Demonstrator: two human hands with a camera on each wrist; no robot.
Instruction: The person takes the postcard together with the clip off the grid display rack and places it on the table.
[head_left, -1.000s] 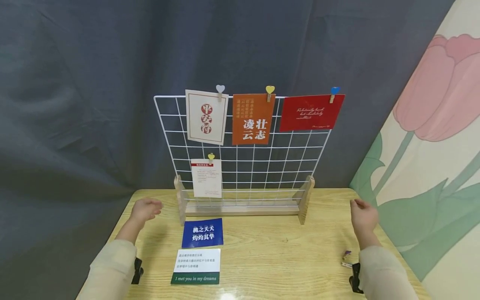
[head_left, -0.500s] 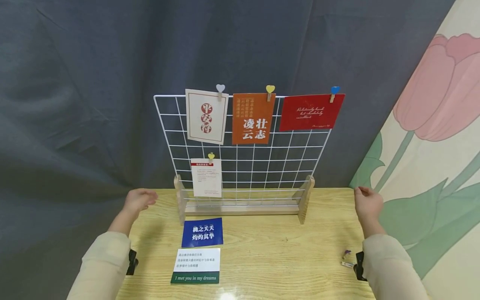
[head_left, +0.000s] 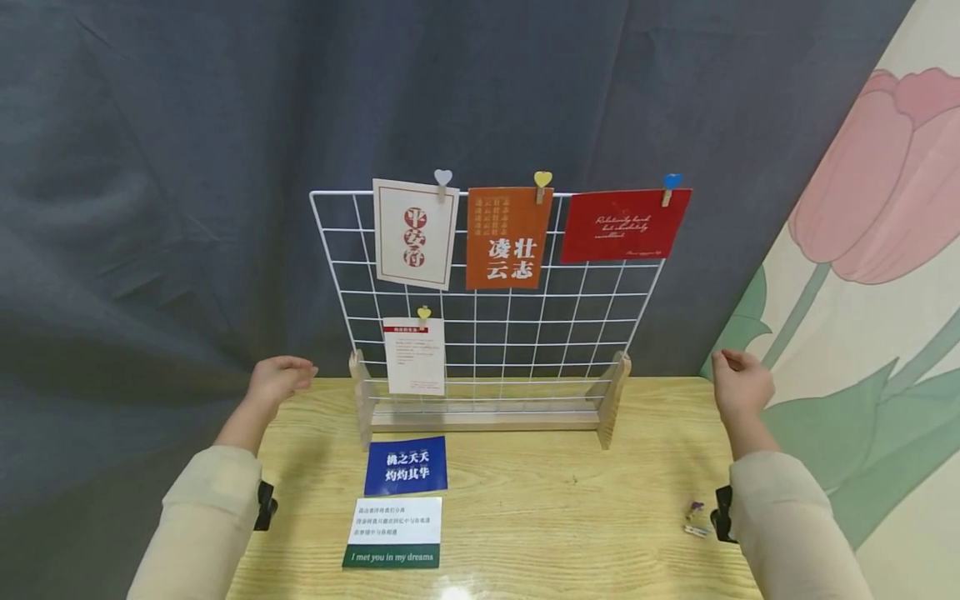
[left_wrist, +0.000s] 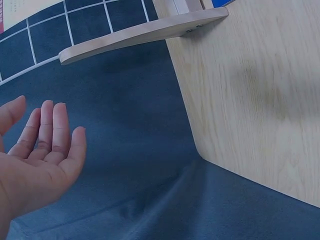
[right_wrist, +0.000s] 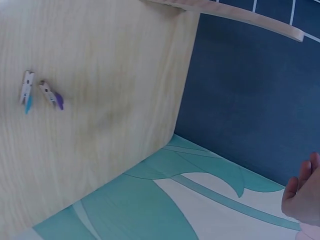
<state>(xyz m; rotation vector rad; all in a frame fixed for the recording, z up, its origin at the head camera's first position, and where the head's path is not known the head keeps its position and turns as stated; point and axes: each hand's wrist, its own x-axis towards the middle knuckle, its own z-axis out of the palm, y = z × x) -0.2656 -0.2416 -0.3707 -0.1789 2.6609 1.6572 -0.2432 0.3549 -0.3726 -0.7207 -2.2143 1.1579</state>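
My left hand point(head_left: 279, 383) is raised at the left of a white wire grid rack point(head_left: 480, 321), its fingers loosely bent with nothing in them. On the far side of the rack my right hand point(head_left: 742, 385) also hangs in the air, holding nothing, fingers relaxed. Heart-topped clothespins fix a cream card point(head_left: 415, 262), an orange card point(head_left: 504, 217) and a red card point(head_left: 622, 208) along the top wire. Lower left, a small white card point(head_left: 415, 371) is clipped. A blue card point(head_left: 406, 483) and a white-and-green card point(head_left: 397, 517) lie on the table point(head_left: 555, 517).
Two loose clothespins lie on the table near the right forearm, one with a blue top point(right_wrist: 27, 92) and one purple point(right_wrist: 52, 95). A dark curtain point(head_left: 187, 167) hangs behind the table. Tulip-patterned cloth point(head_left: 862, 350) covers the right side.
Both hands have risen and drawn apart, the left moving outward to the left and the right outward to the right. The cards and rack stay as they were.
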